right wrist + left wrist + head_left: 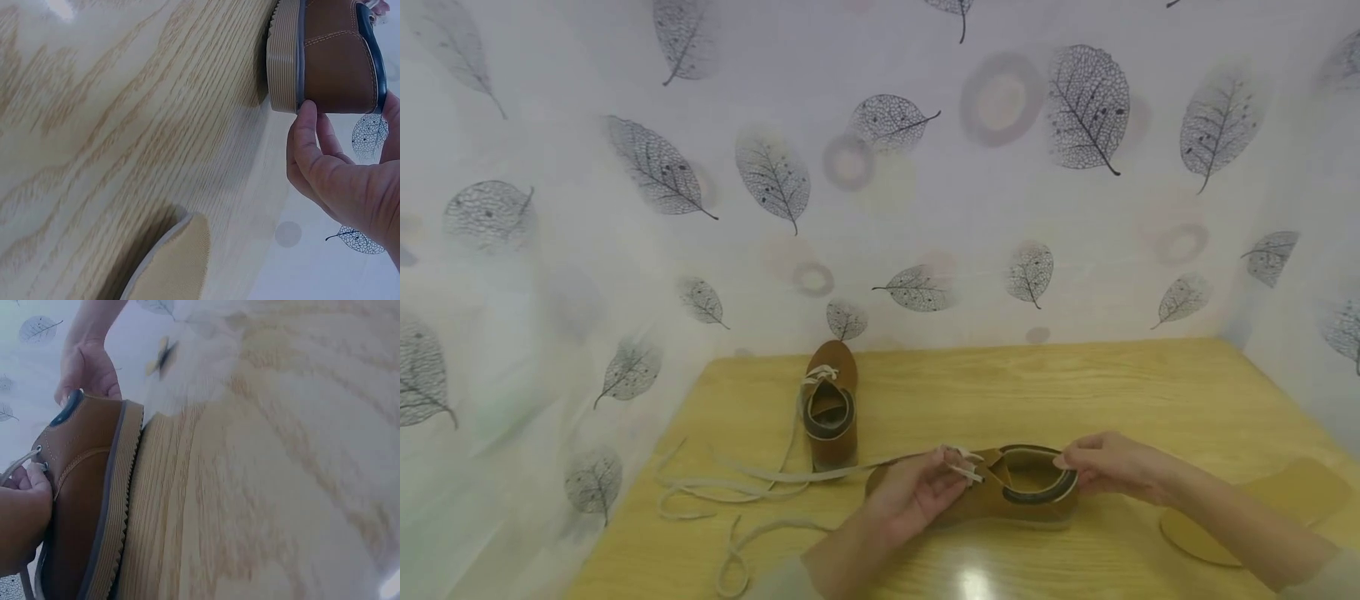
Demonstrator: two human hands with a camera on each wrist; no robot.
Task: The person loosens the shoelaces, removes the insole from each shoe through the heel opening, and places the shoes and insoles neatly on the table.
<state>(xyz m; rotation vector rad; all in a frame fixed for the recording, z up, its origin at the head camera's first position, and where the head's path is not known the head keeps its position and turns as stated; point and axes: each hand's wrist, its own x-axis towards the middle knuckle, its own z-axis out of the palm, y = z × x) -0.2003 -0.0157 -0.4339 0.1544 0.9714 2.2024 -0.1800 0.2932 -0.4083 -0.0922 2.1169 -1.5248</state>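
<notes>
A brown leather shoe (977,510) with a dark padded collar lies lengthwise before me, its toe to the left and its sole on the table. At its lacing my left hand (917,498) pinches the pale shoelace (820,477) beside the top eyelets. The lace's far part trails left across the table. My right hand (1108,467) grips the heel, thumb at the collar's edge and fingers behind the back. In the right wrist view a fingertip touches the heel just above the ridged sole (284,62). The left wrist view shows the shoe's side (87,487) and eyelets.
A matching brown shoe (835,452) stands farther back, toe toward the wall, with its own laces loose. Under my right forearm lies a flat tan insole-shaped piece (1292,498). A leaf-patterned sheet (925,217) hangs behind the wooden table (1075,392).
</notes>
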